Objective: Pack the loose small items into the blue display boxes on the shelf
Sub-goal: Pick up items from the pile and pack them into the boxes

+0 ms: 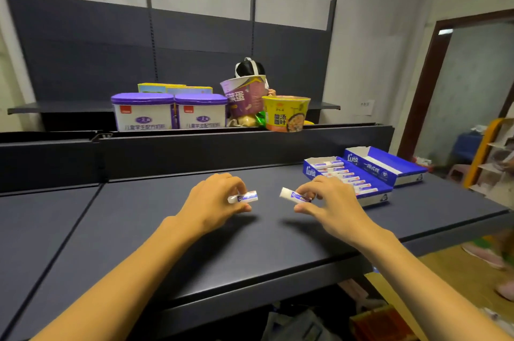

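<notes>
Left of the blue display box (347, 179) | my left hand (219, 199) pinches one white tube (243, 197) | my right hand (325, 201) pinches another tube (294, 196)

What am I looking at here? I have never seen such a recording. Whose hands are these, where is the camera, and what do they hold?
No machine here: a person wears a camera on the head, looking down at their own hands. The left hand pinches one small white tube; the right hand pinches another tube. Both are above a dark shelf. To the right stand two blue display boxes: the nearer box holds a row of similar tubes, the farther box looks empty.
</notes>
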